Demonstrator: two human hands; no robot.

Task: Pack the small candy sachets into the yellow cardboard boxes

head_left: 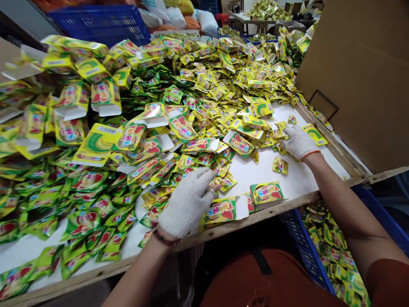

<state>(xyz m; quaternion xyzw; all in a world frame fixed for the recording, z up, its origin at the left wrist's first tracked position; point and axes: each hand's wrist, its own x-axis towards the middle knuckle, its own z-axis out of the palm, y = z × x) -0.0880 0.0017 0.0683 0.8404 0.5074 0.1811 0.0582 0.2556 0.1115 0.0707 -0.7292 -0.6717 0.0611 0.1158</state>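
My left hand (188,202), in a white knit glove, rests palm down on an open yellow-green carton (223,209) lying flat at the table's near edge, fingers curled on its left end. A second flat carton (266,192) lies just right of it. My right hand (298,142), also gloved, is closed over small yellow sachets (278,143) at the right side of the white table (297,181). One loose sachet (280,165) lies between the hands.
A heap of yellow and green sachets (211,81) covers the table's back and left. Folded cartons (96,98) pile at the left. A cardboard sheet (361,76) stands at the right. A blue crate (322,251) with sachets sits below right, another blue crate (99,21) behind.
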